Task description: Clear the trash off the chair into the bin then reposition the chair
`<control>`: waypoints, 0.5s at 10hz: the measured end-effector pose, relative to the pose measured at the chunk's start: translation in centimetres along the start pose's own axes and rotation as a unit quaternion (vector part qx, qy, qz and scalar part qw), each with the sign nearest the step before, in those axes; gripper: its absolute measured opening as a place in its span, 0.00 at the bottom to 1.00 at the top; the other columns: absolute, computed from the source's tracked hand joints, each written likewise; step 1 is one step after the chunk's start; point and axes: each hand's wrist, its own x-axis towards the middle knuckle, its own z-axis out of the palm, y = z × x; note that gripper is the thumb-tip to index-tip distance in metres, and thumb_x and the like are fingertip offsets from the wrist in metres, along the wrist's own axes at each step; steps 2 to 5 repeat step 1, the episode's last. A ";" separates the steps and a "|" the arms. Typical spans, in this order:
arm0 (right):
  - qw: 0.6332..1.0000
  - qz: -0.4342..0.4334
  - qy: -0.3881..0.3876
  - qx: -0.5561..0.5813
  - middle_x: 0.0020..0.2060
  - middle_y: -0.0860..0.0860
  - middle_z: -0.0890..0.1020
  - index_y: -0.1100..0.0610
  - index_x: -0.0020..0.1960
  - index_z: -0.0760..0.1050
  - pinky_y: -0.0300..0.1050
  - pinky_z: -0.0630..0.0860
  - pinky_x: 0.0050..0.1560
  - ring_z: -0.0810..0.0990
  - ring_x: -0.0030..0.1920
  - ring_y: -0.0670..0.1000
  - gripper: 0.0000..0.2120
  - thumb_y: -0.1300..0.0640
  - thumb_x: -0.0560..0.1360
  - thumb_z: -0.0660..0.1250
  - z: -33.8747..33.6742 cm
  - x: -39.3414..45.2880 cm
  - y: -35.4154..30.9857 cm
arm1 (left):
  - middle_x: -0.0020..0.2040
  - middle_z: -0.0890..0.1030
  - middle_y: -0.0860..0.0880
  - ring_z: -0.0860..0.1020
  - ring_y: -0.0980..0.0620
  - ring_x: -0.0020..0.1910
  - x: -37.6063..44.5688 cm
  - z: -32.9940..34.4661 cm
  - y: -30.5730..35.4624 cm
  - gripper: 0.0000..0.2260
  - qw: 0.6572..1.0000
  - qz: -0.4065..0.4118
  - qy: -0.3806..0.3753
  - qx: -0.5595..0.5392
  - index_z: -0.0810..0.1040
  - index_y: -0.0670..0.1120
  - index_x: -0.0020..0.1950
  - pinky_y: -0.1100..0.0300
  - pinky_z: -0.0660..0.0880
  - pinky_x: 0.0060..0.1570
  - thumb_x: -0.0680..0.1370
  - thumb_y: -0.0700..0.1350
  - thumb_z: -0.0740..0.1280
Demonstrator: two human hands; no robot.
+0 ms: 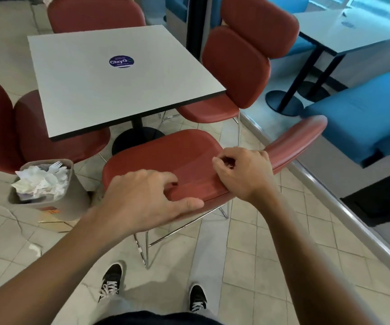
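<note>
Head view: at the far left, a grey-brown plastic bin (68, 195) was seen standing on the tiled floor (248, 266), filled with crumpled white paper trash (39, 182) and a white plastic fork (57, 165). Just right of it, the red padded chair with a chrome wire frame (166, 156) was found beside the square white table (119, 73), its seat bare. The seat's near edge was gripped by the left hand (142, 200), fingers laid on top and thumb curled beneath. Further right, the seat's rear corner by the backrest was held by the right hand (243, 172), fingers curled; what the fingertips pinched could not be told.
</note>
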 end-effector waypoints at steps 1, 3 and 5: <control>0.996 0.048 -0.064 0.032 0.32 0.41 0.79 0.46 0.44 0.79 0.48 0.74 0.55 0.77 0.38 0.44 0.10 0.45 0.75 0.61 0.6 0.9 -2.9 | 0.55 0.81 0.58 0.78 0.50 0.55 1.3 -1.4 -4.4 0.35 0.998 -0.012 0.021 -0.057 0.76 0.63 0.57 0.53 0.72 0.51 0.64 0.80 0.45; 0.996 0.048 -0.064 0.032 0.32 0.41 0.79 0.46 0.44 0.79 0.48 0.74 0.55 0.77 0.38 0.44 0.10 0.45 0.75 0.61 0.6 0.9 -2.9 | 0.55 0.81 0.58 0.78 0.50 0.55 1.3 -1.4 -4.4 0.35 0.998 -0.012 0.021 -0.057 0.76 0.63 0.57 0.53 0.72 0.51 0.64 0.80 0.45; 0.996 0.048 -0.064 0.032 0.32 0.41 0.79 0.46 0.44 0.79 0.48 0.74 0.55 0.77 0.38 0.44 0.10 0.45 0.75 0.61 0.6 0.9 -2.9 | 0.55 0.81 0.58 0.78 0.50 0.55 1.3 -1.4 -4.4 0.35 0.998 -0.012 0.021 -0.057 0.76 0.63 0.57 0.53 0.72 0.51 0.64 0.80 0.45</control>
